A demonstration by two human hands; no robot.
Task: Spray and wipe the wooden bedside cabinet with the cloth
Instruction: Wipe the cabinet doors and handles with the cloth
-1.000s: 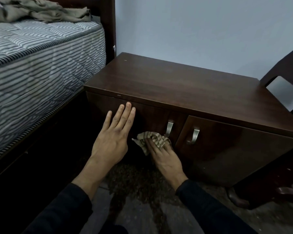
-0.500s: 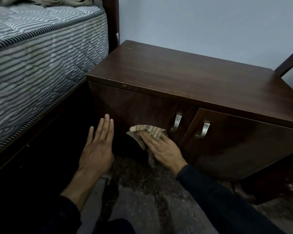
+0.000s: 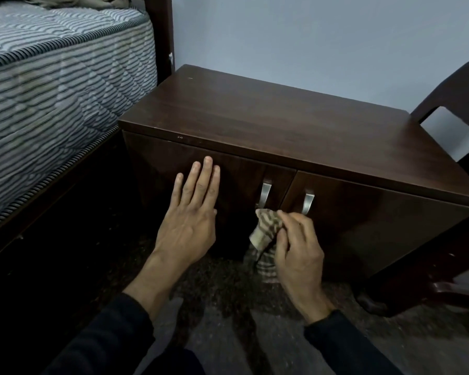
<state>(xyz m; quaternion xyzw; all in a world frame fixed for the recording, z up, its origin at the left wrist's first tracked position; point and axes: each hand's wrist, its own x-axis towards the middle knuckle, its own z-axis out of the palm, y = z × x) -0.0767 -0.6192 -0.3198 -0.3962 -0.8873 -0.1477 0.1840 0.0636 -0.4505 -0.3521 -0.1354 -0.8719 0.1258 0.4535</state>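
Since half a second ago the left hand (image 3: 190, 226) has risen from beside the lower left door back up onto the door face, and the right hand (image 3: 295, 247) has slid rightward with the cloth (image 3: 267, 228), from the middle of the left door to just below the 2 handles. In the head view, the left hand lies flat at the centre of the frame, fingers straight and close together, against the glossy dark wooden cabinet (image 3: 295, 125). The right hand, lower centre-right, is curled and pinches the striped beige-and-brown cloth, which is bunched at the top and hangs in soft folds toward the floor. The cloth's top edge touches the foot of the left metal handle (image 3: 264, 192); the right metal handle (image 3: 307, 201), a curved brushed strip, stands just beside it. The cabinet top is smooth, flat and rectangular. At upper left sits a quilted, wavy-striped mattress (image 3: 60, 85) with corded edging; a dark chair (image 3: 450, 98) fills the right edge. The floor (image 3: 282, 334) is speckled.
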